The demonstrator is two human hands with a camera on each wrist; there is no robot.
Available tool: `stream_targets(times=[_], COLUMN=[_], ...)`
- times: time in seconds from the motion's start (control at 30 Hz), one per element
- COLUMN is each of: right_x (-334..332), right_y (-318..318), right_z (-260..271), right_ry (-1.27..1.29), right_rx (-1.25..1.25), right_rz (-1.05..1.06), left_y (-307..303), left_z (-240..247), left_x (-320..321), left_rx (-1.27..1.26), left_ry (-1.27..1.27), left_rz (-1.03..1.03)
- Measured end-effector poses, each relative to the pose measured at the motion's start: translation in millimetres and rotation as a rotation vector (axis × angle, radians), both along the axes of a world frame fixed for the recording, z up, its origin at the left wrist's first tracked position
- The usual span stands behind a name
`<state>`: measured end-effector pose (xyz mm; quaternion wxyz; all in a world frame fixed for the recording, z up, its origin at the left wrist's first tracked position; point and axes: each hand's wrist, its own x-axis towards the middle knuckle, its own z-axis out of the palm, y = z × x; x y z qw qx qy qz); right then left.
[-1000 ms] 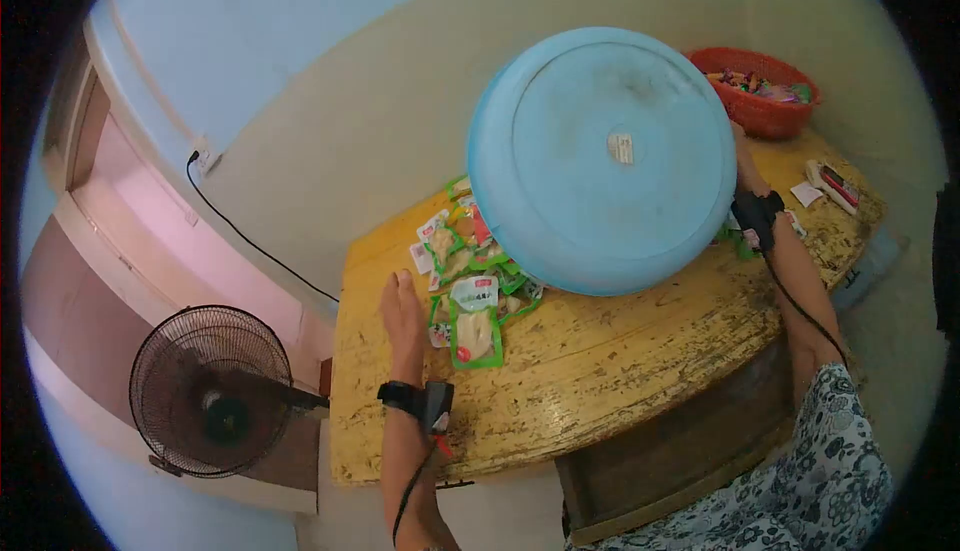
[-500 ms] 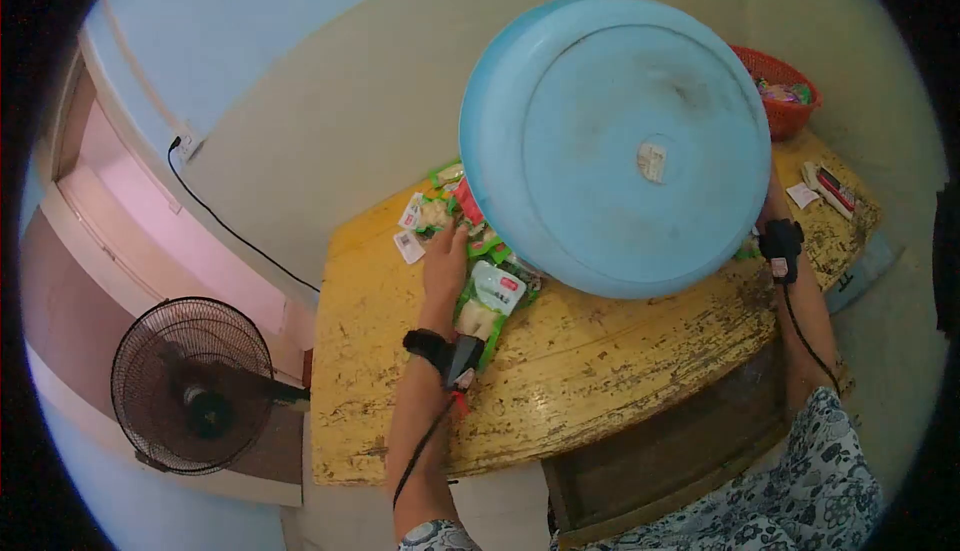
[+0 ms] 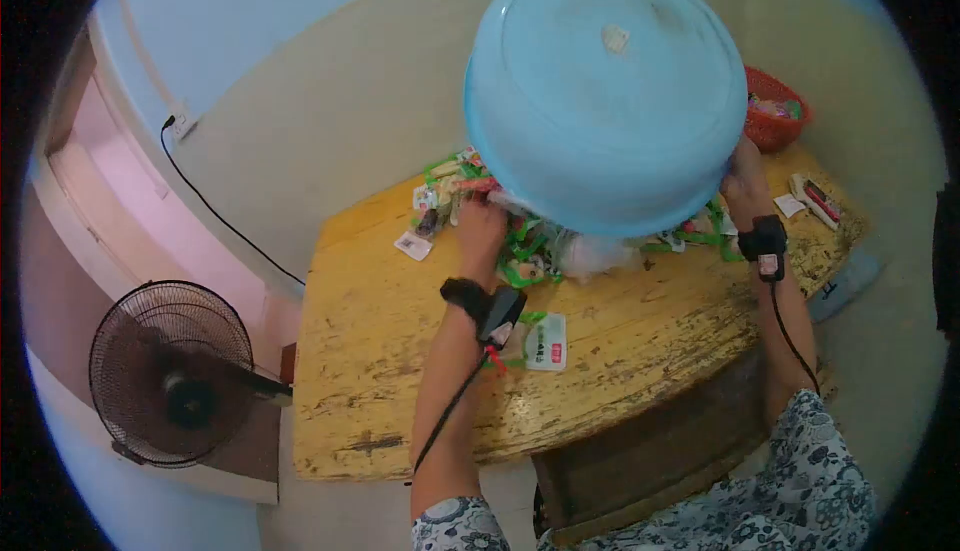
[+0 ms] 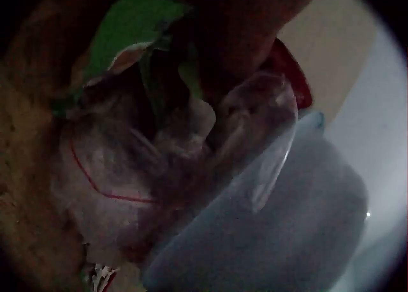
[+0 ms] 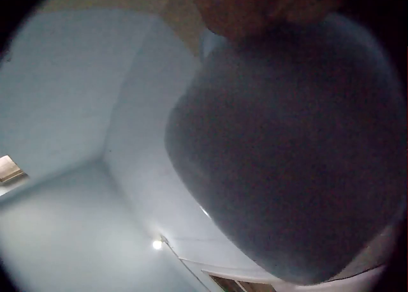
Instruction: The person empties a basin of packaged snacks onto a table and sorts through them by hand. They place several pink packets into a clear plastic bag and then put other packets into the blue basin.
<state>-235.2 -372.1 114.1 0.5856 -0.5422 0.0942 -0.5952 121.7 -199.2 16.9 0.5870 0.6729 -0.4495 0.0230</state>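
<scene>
The light-blue plastic basin (image 3: 610, 121) is tipped over the table, its underside towards me. At its right rim my right hand (image 3: 742, 179) grips the basin, the fingertips hidden behind it. My left hand (image 3: 482, 229) is among small green-edged food packets (image 3: 525, 261) by the basin's left rim; its fingers are hidden, and I cannot tell whether they hold anything. Clear plastic bags (image 3: 595, 254) show below the lower rim. In the left wrist view, crumpled clear plastic (image 4: 121, 171) and a green packet edge (image 4: 127, 33) lie close to the hand.
One packet (image 3: 543, 341) lies apart near the left forearm, and a white card (image 3: 412, 244) lies on the worn yellow table (image 3: 380, 371). A red basket (image 3: 775, 131) with colourful wrappers stands at the back right. A fan (image 3: 170, 371) stands left; a drawer (image 3: 650, 451) is pulled out in front.
The basin has risen and tilted further, exposing more packets and clear bags under its rim. My left hand has moved right and forward to the basin's left rim; the right hand keeps its grip.
</scene>
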Motion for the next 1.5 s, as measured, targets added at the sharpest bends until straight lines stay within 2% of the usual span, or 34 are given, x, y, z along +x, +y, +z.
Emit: stream_targets(times=[0.03, 0.13, 0.2, 0.3, 0.4, 0.43, 0.5, 0.57, 0.6, 0.63, 0.73, 0.8, 0.9, 1.0, 1.03, 1.1, 1.13, 1.2, 1.27, 1.33, 1.4, 1.5], right_x=[2, 6, 8, 0, -3, -4, -1, 2, 10, 15, 39, 54, 79, 96, 100, 103, 108, 125, 146, 159, 160, 173], right_y=[-6, -12, -16, -3, 11, 14, 32, 34, 22, 25, 71, 84, 94, 136, 157, 191, 203, 222, 237, 258, 283, 295], right_z=[4, 14, 22, 35, 48, 51, 47, 52, 62, 69, 84, 85, 74, 75, 75, 79, 78, 72, 59, 38, 33, 11], right_ry=[-0.079, -0.168, -0.255, -0.314, -0.353, -0.371, -0.192, -0.134, -0.173, -0.209, -0.237, -0.207, -0.192, -0.143, -0.111, 0.055, 0.133, 0.080, -0.149, -0.020, 0.027, -0.103], right_rx=[0.161, 0.246, 0.247, 0.187, 0.097, 0.066, -0.302, -0.332, -0.179, -0.023, 0.004, -0.035, -0.109, -0.284, -0.357, -0.464, -0.509, -0.810, -1.168, -1.392, -1.434, -1.535], right_rz=[0.046, -0.009, 0.027, 0.025, 0.034, 0.046, -0.210, -0.232, -0.125, -0.015, -0.039, -0.088, -0.084, -0.276, -0.374, -0.415, -0.435, -0.471, -0.296, -0.164, 0.036, -0.027], left_y=[-3, -15, -20, -18, -6, -1, 10, 24, 32, 42, 65, 73, 91, 145, 160, 194, 216, 259, 300, 335, 350, 377], left_z=[8, 25, 29, 30, 18, 17, 15, 10, 8, 7, -5, -19, -28, -15, -8, 19, 30, 45, 63, 52, 64, 38], left_x=[-8, -28, -33, -29, -14, -11, -6, 7, 15, 19, 35, 48, 46, 64, 49, 5, -7, -33, -71, -95, -138, -145], left_rx=[0.062, 0.221, 0.309, 0.332, 0.112, 0.054, -0.061, 0.059, 0.121, 0.174, 0.246, 0.164, 0.128, 0.421, 0.100, -0.563, -0.618, -0.726, -0.791, -0.872, -0.850, -0.579], left_ry=[-0.040, -0.159, -0.221, -0.214, -0.111, -0.083, -0.030, 0.063, 0.110, 0.044, -0.123, -0.208, -0.350, -0.378, 0.033, 0.830, 0.806, 0.754, 0.734, 0.648, 0.784, 0.775], left_rz=[0.054, 0.193, 0.264, 0.138, -0.071, -0.059, -0.039, -0.166, -0.225, -0.146, 0.050, 0.124, 0.474, 0.442, 0.327, 0.070, 0.027, -0.085, -0.111, -0.311, -0.185, 0.227])
